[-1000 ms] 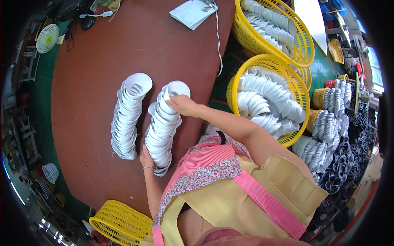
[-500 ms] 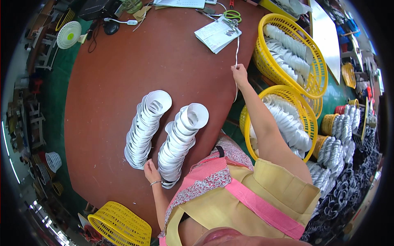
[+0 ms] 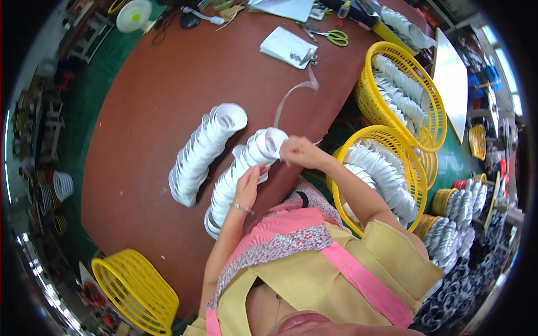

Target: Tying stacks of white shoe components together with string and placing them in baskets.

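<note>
Two long stacks of nested white ring-shaped pieces lie side by side on the brown-red table (image 3: pixel 145 145). My left hand (image 3: pixel 247 186) grips the side of the right stack (image 3: pixel 238 171), close to its upper end. At that stack's open end, my right hand (image 3: pixel 301 152) is closed on a thin white ribbon (image 3: pixel 284 99). The ribbon runs loosely up to a metal clip (image 3: pixel 308 56) on a pad of white papers (image 3: pixel 284 47); a short tail shows beyond my right hand. Nothing touches the left stack (image 3: pixel 204 154).
Two yellow plastic baskets (image 3: pixel 367 73) (image 3: pixel 417 196) full of white pieces stand to the right of the table. A third yellow basket (image 3: pixel 134 291) is at lower left. Green-handled scissors (image 3: pixel 337 38) lie beyond the papers, with a mouse (image 3: pixel 189 21) at the far left.
My right hand has come from the table's right edge to the right stack's open end, bringing the ribbon. My left hand has moved up from between the stacks' near ends. The view has shifted.
</note>
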`<state>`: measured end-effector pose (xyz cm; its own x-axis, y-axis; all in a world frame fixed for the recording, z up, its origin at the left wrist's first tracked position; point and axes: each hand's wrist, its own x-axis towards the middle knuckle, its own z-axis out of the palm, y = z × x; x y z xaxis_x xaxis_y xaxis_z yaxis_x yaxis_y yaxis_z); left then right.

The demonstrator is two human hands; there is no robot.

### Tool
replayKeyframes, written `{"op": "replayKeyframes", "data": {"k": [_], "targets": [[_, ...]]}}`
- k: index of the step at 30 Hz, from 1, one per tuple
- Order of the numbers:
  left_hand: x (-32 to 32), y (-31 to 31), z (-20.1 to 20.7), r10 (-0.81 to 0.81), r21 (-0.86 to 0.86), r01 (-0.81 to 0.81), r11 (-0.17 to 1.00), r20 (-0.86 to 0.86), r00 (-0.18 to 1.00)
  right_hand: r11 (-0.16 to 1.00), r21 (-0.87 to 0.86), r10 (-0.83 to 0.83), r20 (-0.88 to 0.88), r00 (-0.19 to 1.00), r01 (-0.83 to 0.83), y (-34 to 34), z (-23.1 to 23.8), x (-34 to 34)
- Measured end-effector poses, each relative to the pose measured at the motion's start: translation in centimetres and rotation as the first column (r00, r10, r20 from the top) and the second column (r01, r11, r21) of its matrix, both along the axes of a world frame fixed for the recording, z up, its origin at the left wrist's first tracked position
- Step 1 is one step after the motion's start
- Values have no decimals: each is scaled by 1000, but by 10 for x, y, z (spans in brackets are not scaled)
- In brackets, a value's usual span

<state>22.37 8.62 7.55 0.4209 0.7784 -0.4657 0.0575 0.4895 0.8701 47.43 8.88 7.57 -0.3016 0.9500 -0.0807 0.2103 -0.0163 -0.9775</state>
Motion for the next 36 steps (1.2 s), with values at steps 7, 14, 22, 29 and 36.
{"op": "replayKeyframes", "data": {"k": [7,14,22,29,36], "targets": [[6,-27,5,316,-590,52,805,503,805,857,-350,406,11,914,-377,-87,68,-59],[-98,-39,77,349,-248,-245,937,677,648,936,-325,119,-64,991,-134,-116,100,-103],[-99,-120,109,-118,-66,136,988,233,965,819,-481,152,-345,926,-314,-78,144,-175],[-126,-152,51,-141,50,133,990,225,964,680,-723,-496,-577,649,-123,-58,119,-121],[-182,-154,-37,425,562,36,826,-664,615,710,104,-694,-66,717,696,-25,173,-3]]}}
